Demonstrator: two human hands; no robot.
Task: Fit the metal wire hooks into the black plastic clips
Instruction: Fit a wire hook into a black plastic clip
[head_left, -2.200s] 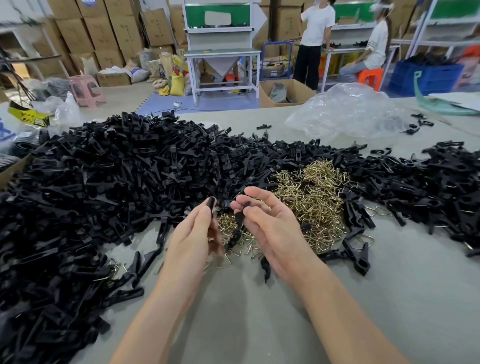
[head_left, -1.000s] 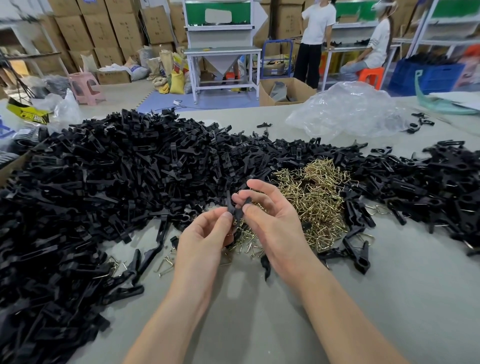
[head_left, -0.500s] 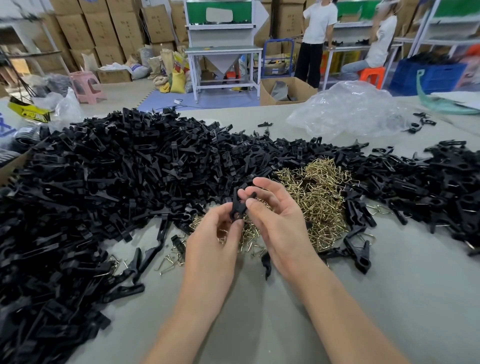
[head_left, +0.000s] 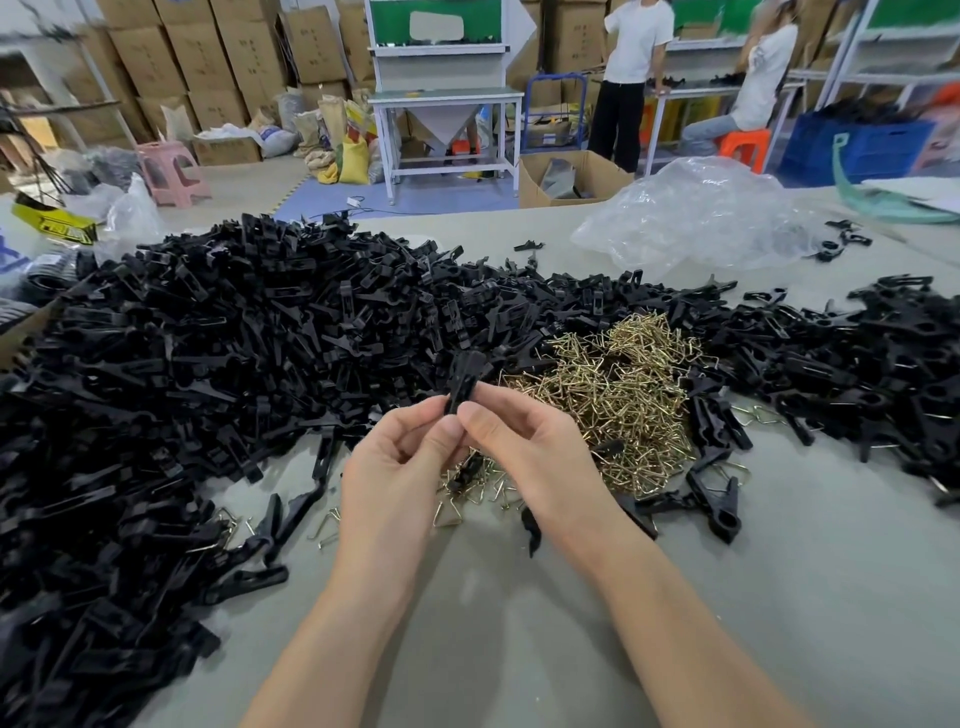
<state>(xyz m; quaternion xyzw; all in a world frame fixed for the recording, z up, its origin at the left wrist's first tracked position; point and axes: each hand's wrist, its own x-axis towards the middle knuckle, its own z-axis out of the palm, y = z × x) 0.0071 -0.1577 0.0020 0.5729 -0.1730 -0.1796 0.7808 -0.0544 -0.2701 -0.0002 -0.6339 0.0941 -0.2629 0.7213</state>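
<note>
Setting: warehouse floor, stacked boxes (head_left: 208, 52) behind a grey table (head_left: 779, 597).
Clip (head_left: 464, 382): black plastic, narrow, upright, raised above the table between both hands.
Left hand (head_left: 395, 478): thumb and forefinger pinch the clip's lower end.
Right hand (head_left: 535, 452): fingertips pinch the same end.
Clip pile (head_left: 208, 364): large, left and behind.
Hooks (head_left: 623, 395): brass-coloured wire heap, just right of the hands.

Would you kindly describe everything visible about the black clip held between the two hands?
The black clip is an elongated piece of matte plastic, held roughly upright above the table. The left hand and right hand pinch its lower end; its upper end stands free. Gold wire hooks lie piled behind it.
</note>
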